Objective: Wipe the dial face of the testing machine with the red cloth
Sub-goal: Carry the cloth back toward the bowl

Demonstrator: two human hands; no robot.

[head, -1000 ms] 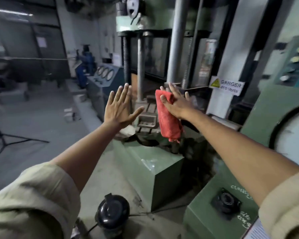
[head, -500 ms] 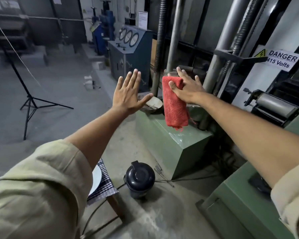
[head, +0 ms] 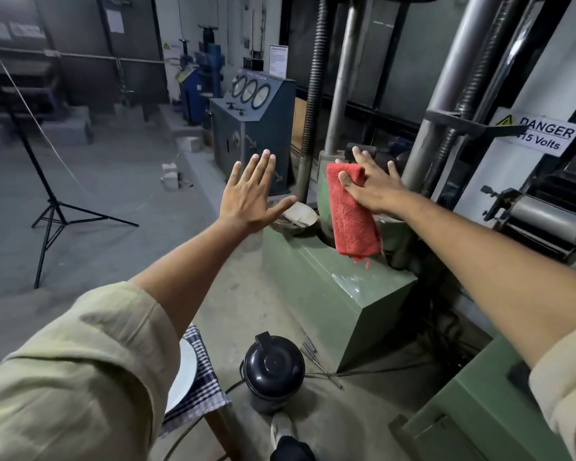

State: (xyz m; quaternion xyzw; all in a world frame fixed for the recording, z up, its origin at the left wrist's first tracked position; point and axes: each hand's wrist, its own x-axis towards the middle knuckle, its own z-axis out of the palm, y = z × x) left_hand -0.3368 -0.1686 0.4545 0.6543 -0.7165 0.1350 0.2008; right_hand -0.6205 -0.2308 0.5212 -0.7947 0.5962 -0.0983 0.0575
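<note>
Fingers of the right hand pinch the red cloth, hanging lengthwise downward; left hand splayed empty.

Black tripod stands on grey floor, left. Blue-grey cabinet w/ three round gauges further back. Black lidded can on floor nr checked cloth. "DANGER" sign at right.
</note>
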